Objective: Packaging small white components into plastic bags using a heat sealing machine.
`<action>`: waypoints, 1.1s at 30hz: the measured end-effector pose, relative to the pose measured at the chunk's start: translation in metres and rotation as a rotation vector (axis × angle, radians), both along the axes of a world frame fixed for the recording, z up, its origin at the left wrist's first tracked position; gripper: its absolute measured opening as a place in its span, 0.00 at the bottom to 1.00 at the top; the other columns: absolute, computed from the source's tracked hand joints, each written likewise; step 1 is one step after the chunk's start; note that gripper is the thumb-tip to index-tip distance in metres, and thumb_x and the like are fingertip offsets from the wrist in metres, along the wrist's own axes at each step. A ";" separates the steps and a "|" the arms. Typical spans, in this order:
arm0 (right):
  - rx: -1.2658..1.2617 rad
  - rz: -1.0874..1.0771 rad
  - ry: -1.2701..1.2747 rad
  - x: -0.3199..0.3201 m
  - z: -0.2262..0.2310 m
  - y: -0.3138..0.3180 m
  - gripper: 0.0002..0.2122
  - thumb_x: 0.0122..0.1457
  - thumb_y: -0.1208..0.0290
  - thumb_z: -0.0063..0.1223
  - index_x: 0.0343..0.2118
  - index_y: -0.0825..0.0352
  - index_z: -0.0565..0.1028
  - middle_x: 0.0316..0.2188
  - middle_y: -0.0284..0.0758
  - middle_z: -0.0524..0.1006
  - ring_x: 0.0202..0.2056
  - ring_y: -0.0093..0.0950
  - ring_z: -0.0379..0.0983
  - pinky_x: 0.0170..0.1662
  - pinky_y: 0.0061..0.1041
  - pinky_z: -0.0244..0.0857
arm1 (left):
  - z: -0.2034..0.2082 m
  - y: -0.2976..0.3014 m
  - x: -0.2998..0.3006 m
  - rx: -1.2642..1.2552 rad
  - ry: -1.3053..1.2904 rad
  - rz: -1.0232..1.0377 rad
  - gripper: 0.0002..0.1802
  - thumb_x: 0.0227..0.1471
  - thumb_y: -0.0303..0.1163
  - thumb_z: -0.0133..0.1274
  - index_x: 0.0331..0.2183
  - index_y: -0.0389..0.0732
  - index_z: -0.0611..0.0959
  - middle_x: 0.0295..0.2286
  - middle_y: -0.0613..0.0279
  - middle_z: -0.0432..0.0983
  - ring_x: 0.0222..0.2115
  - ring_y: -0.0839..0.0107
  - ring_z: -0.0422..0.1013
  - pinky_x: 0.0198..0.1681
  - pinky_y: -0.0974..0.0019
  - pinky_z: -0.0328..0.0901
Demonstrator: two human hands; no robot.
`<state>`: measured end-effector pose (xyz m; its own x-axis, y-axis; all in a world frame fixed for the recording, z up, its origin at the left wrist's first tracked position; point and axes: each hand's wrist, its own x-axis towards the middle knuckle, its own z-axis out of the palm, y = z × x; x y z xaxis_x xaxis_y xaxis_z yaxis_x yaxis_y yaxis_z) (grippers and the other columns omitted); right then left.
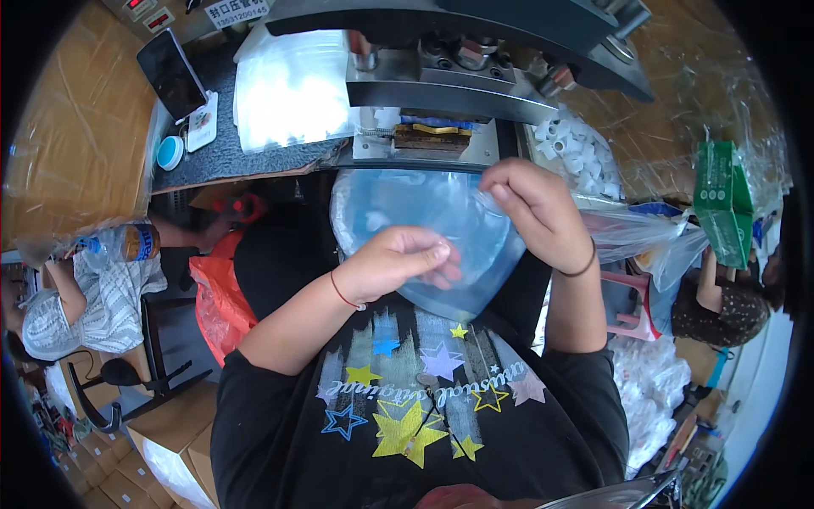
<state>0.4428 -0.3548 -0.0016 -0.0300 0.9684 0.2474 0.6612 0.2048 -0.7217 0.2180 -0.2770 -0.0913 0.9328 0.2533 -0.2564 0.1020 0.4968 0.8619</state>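
Note:
A translucent, pale-blue plastic bag [424, 208] spreads over my lap, below the front edge of the press. My right hand [538, 208] pinches the bag's upper right edge, thumb against bent fingers. Lower and to the left, my left hand [398, 259] grips the film, with the thumb on the near side and some fingertips showing through it. Just beyond the bag stands a metal press [449, 93], a small wooden block [432, 137] set under its head. Whether anything small is inside the film between the hands I cannot make out.
Flat clear bags [292, 93] lie stacked left of the press, near a phone [171, 75] and a round tub [170, 153]. White plastic fittings [572, 144] are heaped at its right. A green box [723, 204] is farther right. Other people sit at both sides.

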 end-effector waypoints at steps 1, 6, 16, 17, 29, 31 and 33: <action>-0.054 0.045 -0.029 0.002 0.002 -0.003 0.07 0.63 0.75 0.48 0.37 0.71 0.77 0.33 0.38 0.78 0.34 0.30 0.75 0.38 0.25 0.67 | 0.000 -0.003 0.001 -0.092 0.010 -0.077 0.18 0.64 0.39 0.49 0.42 0.32 0.81 0.37 0.52 0.82 0.37 0.66 0.79 0.43 0.65 0.72; -0.006 -0.129 -0.226 0.020 -0.004 -0.002 0.10 0.64 0.72 0.48 0.45 0.68 0.75 0.40 0.43 0.78 0.42 0.42 0.76 0.44 0.34 0.68 | -0.002 -0.005 0.005 -0.255 0.044 -0.115 0.16 0.61 0.35 0.53 0.45 0.33 0.80 0.40 0.51 0.81 0.39 0.64 0.79 0.43 0.66 0.73; -0.200 -0.500 -0.696 0.096 -0.056 -0.003 0.14 0.54 0.75 0.55 0.46 0.63 0.76 0.41 0.43 0.75 0.40 0.46 0.74 0.41 0.40 0.69 | -0.014 0.069 0.019 -0.201 -0.016 0.104 0.19 0.52 0.27 0.59 0.45 0.28 0.79 0.36 0.53 0.80 0.34 0.68 0.78 0.37 0.67 0.74; -0.178 -0.507 -0.667 0.098 -0.060 -0.005 0.14 0.54 0.75 0.55 0.45 0.63 0.76 0.41 0.43 0.75 0.40 0.46 0.74 0.41 0.40 0.69 | -0.012 0.068 0.019 -0.198 -0.013 0.104 0.19 0.52 0.27 0.59 0.45 0.28 0.79 0.36 0.53 0.80 0.34 0.68 0.78 0.37 0.67 0.74; 0.210 -0.669 -0.651 0.098 -0.068 -0.015 0.12 0.59 0.75 0.51 0.46 0.66 0.75 0.35 0.43 0.76 0.37 0.43 0.73 0.41 0.37 0.67 | -0.008 0.105 -0.047 1.891 0.500 0.378 0.20 0.56 0.30 0.53 0.51 0.37 0.77 0.54 0.44 0.69 0.55 0.47 0.66 0.57 0.51 0.60; 0.268 -0.754 -0.523 0.090 -0.070 -0.020 0.11 0.59 0.74 0.50 0.44 0.67 0.76 0.33 0.42 0.76 0.35 0.43 0.73 0.39 0.38 0.66 | -0.012 0.098 -0.059 1.921 0.464 0.410 0.14 0.60 0.28 0.50 0.47 0.35 0.79 0.48 0.47 0.75 0.50 0.56 0.72 0.53 0.59 0.66; 0.286 -0.797 -0.373 0.073 -0.060 -0.021 0.09 0.61 0.74 0.49 0.42 0.68 0.76 0.32 0.44 0.76 0.34 0.44 0.73 0.40 0.37 0.66 | -0.004 0.084 -0.061 0.929 0.174 0.782 0.13 0.64 0.28 0.46 0.47 0.34 0.79 0.40 0.52 0.79 0.41 0.67 0.77 0.45 0.68 0.71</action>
